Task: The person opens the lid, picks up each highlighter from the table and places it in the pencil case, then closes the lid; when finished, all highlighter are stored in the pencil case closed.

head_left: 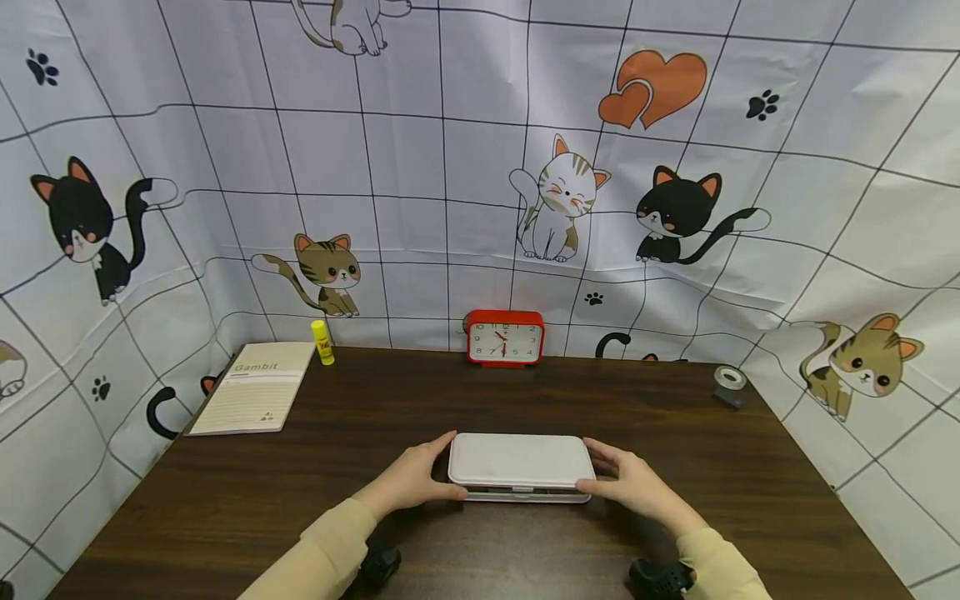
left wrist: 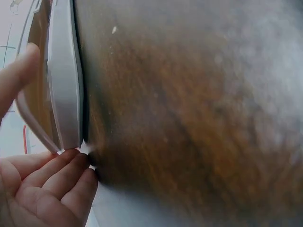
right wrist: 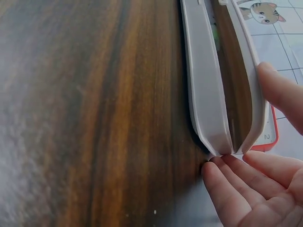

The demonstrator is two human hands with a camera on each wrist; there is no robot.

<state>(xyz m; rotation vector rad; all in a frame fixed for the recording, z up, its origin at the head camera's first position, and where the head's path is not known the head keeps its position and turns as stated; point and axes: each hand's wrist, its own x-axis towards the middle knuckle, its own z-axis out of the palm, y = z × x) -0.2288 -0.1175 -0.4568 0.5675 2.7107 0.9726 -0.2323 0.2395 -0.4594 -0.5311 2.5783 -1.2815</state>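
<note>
A flat white case [head_left: 519, 460] with rounded corners lies on the dark wood table [head_left: 247, 500], near its front edge. My left hand [head_left: 411, 482] holds the case's left end and my right hand [head_left: 633, 483] holds its right end. In the left wrist view the case [left wrist: 64, 80] shows a narrow gap between lid and base, with my thumb on the lid and my fingers [left wrist: 61, 175] at the corner. The right wrist view shows the same gap in the case [right wrist: 206, 85], with my right hand's fingers [right wrist: 241, 184] at its end and the thumb over the lid.
A red alarm clock [head_left: 505, 337] stands at the back centre. A yellow glue stick [head_left: 323, 342] and a cream notebook [head_left: 253, 387] are at the back left, a tape roll [head_left: 729, 379] at the back right. A cat-print sheet walls the table on three sides.
</note>
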